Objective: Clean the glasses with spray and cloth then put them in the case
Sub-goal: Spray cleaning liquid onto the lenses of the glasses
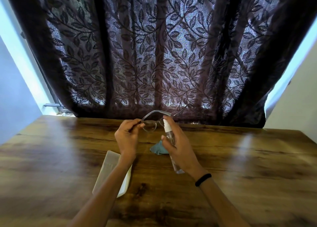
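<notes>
The white case (pixel 106 168) lay toward the table's (pixel 240 158) near edge. The left hand (pixel 127 135) pinched the glasses (pixel 151 124) by one hinge, above the blue cloth (pixel 158 148); the right hand (pixel 180 149) gripped the spray bottle (pixel 169 135) beside them. So thin a pinch risked the frame twisting and the spray missing.

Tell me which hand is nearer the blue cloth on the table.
Right. The right hand, holding the spray bottle, overlaps the right edge of the blue cloth in view; the left hand, holding the glasses, is off to its left.
</notes>
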Demonstrator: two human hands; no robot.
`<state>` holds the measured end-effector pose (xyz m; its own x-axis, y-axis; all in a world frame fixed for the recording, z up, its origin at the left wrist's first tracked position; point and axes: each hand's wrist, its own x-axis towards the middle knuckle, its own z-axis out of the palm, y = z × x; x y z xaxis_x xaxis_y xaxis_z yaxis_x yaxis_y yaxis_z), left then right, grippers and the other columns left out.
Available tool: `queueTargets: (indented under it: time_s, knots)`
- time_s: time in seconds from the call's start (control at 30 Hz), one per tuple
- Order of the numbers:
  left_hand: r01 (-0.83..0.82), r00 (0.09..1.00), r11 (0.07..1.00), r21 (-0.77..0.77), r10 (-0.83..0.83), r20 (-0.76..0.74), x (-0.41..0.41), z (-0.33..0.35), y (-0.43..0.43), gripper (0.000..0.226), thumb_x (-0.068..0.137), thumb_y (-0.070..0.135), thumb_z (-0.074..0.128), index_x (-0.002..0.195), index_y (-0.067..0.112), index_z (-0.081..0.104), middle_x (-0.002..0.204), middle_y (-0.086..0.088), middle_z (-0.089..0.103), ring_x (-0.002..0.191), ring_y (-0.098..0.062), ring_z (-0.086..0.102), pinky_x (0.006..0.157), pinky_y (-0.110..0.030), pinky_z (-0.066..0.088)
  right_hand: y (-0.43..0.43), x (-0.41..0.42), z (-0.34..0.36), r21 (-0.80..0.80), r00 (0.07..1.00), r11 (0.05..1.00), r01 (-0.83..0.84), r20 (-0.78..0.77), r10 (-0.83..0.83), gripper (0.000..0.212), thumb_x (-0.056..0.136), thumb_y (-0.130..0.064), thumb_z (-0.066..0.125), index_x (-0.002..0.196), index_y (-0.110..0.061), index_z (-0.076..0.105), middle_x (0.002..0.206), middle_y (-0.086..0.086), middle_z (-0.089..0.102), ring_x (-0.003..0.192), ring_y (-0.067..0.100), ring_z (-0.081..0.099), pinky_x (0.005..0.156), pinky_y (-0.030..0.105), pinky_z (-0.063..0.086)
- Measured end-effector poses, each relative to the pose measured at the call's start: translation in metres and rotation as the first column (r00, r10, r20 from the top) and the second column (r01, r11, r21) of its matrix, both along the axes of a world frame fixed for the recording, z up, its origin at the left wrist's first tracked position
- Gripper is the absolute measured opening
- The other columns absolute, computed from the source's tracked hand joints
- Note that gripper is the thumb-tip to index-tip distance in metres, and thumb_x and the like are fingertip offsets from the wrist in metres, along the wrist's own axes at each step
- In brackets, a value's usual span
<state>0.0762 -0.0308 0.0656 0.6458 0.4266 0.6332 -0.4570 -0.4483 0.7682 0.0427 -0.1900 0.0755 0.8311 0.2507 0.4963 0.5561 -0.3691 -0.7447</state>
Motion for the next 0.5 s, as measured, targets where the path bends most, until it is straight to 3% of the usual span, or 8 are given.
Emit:
queueTargets:
  time_s: [0.17, 0.23, 0.3, 0.37, 0.43, 0.5]
  knots:
    - [0.012, 1.0, 1.0, 0.012, -0.012, 0.007, -0.001, -0.001, -0.001, 0.019, 0.07, -0.004, 0.072, 0.089, 0.001, 0.07, 0.084, -0.001, 0.065, 0.075, -0.001, 0.06, 0.071, -0.003, 0.045, 0.002, 0.002, 0.002, 0.021, 0.999, 1.0, 0.015, -0.034, -0.015, 0.053, 0.092, -0.023, 0.051, 0.138, -0.033, 0.028, 0.129, 0.004, 0.049, 0.093, 0.002, 0.051, 0.078, 0.02, 0.046]
    - [0.01, 1.0, 1.0, 0.01, -0.01, 0.008, -0.001, -0.001, -0.001, 0.019, 0.07, -0.004, 0.071, 0.089, 0.001, 0.07, 0.083, 0.0, 0.065, 0.076, 0.001, 0.059, 0.071, -0.003, 0.045, 0.001, 0.0, 0.005, 0.06, 0.999, 0.998, 0.008, -0.038, -0.006, 0.052, 0.091, -0.02, 0.052, 0.137, -0.03, 0.031, 0.133, 0.005, 0.048, 0.105, 0.01, 0.053, 0.09, 0.031, 0.05]
    - [0.014, 1.0, 1.0, -0.002, -0.013, 0.015, -0.001, -0.001, -0.001, 0.019, 0.07, -0.005, 0.071, 0.088, 0.001, 0.07, 0.083, -0.001, 0.065, 0.076, 0.001, 0.059, 0.07, -0.003, 0.044, -0.002, -0.002, 0.008, 0.094, 1.0, 0.996, 0.006, -0.013, -0.005, 0.053, 0.091, -0.019, 0.052, 0.135, -0.039, 0.03, 0.138, 0.0, 0.044, 0.117, 0.01, 0.05, 0.098, 0.037, 0.047]
    - [0.016, 1.0, 1.0, -0.008, -0.016, 0.022, -0.001, -0.001, -0.001, 0.018, 0.07, -0.005, 0.071, 0.088, 0.002, 0.07, 0.082, -0.001, 0.065, 0.076, 0.002, 0.059, 0.07, -0.002, 0.044, -0.008, -0.003, 0.009, 0.111, 0.999, 0.993, 0.036, 0.005, -0.037, 0.057, 0.091, -0.018, 0.052, 0.133, -0.046, 0.026, 0.14, -0.004, 0.043, 0.121, 0.013, 0.048, 0.101, 0.043, 0.045]
    - [0.018, 1.0, 1.0, -0.009, -0.018, 0.025, -0.002, -0.002, 0.0, 0.018, 0.071, -0.005, 0.071, 0.088, 0.002, 0.07, 0.082, -0.001, 0.065, 0.077, 0.002, 0.06, 0.07, -0.003, 0.045, -0.016, 0.0, 0.008, 0.107, 0.995, 0.99, 0.096, 0.001, -0.096, 0.058, 0.091, -0.015, 0.052, 0.136, -0.041, 0.025, 0.142, 0.006, 0.042, 0.122, 0.027, 0.048, 0.1, 0.054, 0.043]
    - [0.02, 1.0, 1.0, -0.009, -0.019, 0.018, -0.001, -0.003, 0.001, 0.019, 0.071, -0.005, 0.07, 0.088, 0.002, 0.07, 0.083, -0.001, 0.066, 0.076, -0.001, 0.061, 0.071, -0.006, 0.047, -0.025, 0.003, 0.006, 0.098, 0.99, 0.986, 0.137, 0.017, -0.14, 0.058, 0.091, -0.012, 0.052, 0.136, -0.037, 0.025, 0.144, 0.007, 0.04, 0.121, 0.024, 0.047, 0.102, 0.05, 0.042]
